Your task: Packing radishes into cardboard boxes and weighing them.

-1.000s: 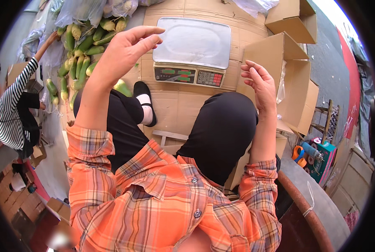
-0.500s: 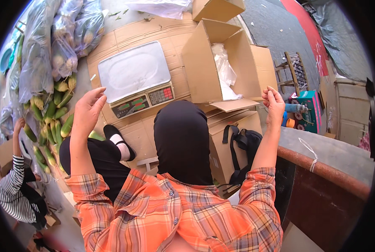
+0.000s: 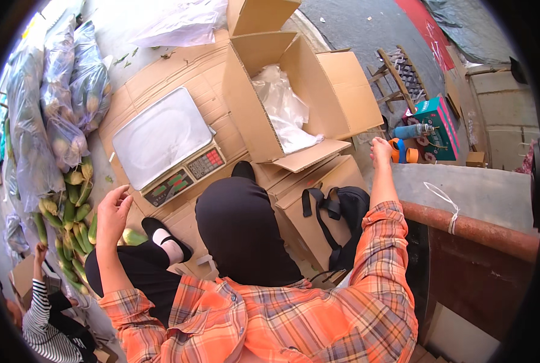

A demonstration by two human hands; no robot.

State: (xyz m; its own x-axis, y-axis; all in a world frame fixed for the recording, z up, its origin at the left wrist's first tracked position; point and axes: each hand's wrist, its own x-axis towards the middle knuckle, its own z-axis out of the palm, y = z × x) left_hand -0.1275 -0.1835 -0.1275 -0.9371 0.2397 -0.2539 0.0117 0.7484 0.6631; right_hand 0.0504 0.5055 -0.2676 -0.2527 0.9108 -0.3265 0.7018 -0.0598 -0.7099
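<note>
My left hand [image 3: 114, 213] is raised over my bent left leg, its fingers loosely bent and the thumb a little apart, with nothing in it. It is nearest to the weighing scale [image 3: 159, 140], without touching it. My right hand [image 3: 380, 153] is held out beside the open cardboard box [image 3: 255, 100], its fingers curled together; whatever may be inside them is hidden. Just past it are rolls of orange and blue tape [image 3: 411, 155] and a blue cylindrical bottle [image 3: 413, 131]. Crumpled clear plastic [image 3: 280, 103] lies inside the box.
Bagged vegetables [image 3: 58, 109] and loose green gourds [image 3: 70, 212] are heaped at the left. A co-worker in a striped sleeve [image 3: 40, 311] is at the lower left. A black backpack [image 3: 348, 221] rests on a closed carton. A table with a rusty rail [image 3: 481, 227] stands at the right, a stool [image 3: 401, 75] beyond.
My view has shifted, so the scale and box appear further left. My right hand has moved closer to the tape rolls, its fingers still together. The left hand stays raised, empty.
</note>
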